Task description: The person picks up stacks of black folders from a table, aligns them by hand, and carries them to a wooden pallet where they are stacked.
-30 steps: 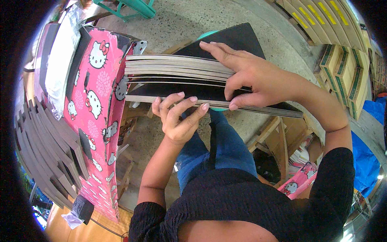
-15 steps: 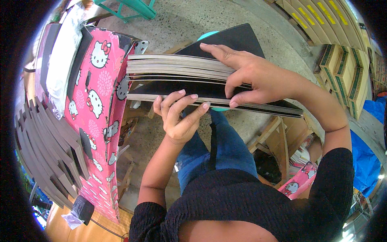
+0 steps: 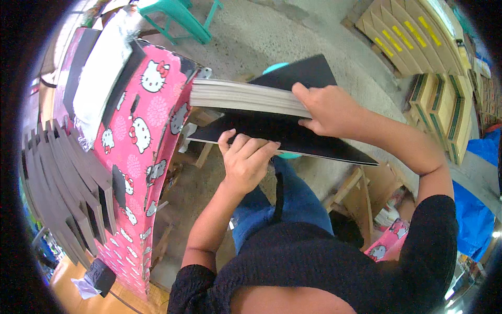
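Note:
A thick stack of black-faced boards (image 3: 246,97) with pale edges is held over my lap, its left end by the pink table side. My right hand (image 3: 334,112) is closed round the right end of that stack, thumb below and fingers above. Below it, nearer to me, a thin black board (image 3: 293,137) slants away from the stack, leaving a wedge-shaped gap. My left hand (image 3: 248,157) grips the near edge of this thin board, fingertips over its edge; whether it is one board or a few I cannot tell. My left thumb is hidden.
The table covered in pink cartoon-print sheet (image 3: 138,131) stands at left, with fanned dark grey boards (image 3: 65,183) and white plastic (image 3: 102,86) on it. A green stool (image 3: 178,18) is at the far left. Cardboard stacks (image 3: 408,39) and a blue tarp (image 3: 473,220) lie at right.
My right hand has closed round the thick stack, whose loose layers are now pressed together. My left hand has drawn the thin board toward me, widening the gap. The view has shifted slightly.

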`<state>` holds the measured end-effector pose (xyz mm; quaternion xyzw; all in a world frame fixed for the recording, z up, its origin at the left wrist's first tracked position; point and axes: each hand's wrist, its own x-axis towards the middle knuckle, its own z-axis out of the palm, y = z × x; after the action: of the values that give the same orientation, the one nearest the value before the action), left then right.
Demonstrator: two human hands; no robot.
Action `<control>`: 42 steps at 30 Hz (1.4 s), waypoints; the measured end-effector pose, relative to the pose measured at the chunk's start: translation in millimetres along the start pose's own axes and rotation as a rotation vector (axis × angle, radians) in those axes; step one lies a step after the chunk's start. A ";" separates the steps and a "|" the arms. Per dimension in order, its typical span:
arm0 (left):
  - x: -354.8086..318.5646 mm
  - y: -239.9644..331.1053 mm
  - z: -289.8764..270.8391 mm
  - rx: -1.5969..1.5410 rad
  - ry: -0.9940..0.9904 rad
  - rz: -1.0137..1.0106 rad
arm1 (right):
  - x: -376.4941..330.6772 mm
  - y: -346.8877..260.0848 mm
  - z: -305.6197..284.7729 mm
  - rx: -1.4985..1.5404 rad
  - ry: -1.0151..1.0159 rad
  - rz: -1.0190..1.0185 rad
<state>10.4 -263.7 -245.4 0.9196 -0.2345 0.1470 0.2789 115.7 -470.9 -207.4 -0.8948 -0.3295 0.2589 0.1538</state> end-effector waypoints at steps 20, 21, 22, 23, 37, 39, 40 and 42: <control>76.0 -43.9 154.5 -0.469 -0.263 -0.560 | -228.2 -132.7 -241.4 -0.759 0.472 0.677; 71.1 -33.5 150.0 -1.085 -0.166 -0.713 | -230.2 -116.0 -235.4 -0.595 0.559 0.588; 77.7 -15.0 139.0 -1.476 -0.286 -0.652 | -235.7 -106.4 -230.3 -0.457 0.624 0.539; 81.6 -0.4 127.7 -1.926 -0.295 -0.660 | -228.5 -112.4 -222.9 -0.529 0.641 0.640; 2.3 -68.8 -312.1 -1.103 1.002 -0.210 | 82.6 -144.2 -78.3 0.822 0.787 -0.564; -12.5 -81.9 -341.0 -0.943 1.017 -0.206 | 124.8 -171.9 -76.7 0.846 0.670 -0.608; -24.5 -89.5 -347.0 -0.864 1.017 -0.247 | 139.0 -186.6 -71.8 0.914 0.629 -0.604; -55.8 -112.1 -350.1 -0.704 1.014 -0.347 | 163.1 -214.3 -56.6 1.055 0.529 -0.584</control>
<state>-28.2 41.9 -37.1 0.6137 0.0445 0.4308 0.6602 144.2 -210.0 -124.6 -0.6065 -0.3388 0.1044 0.7116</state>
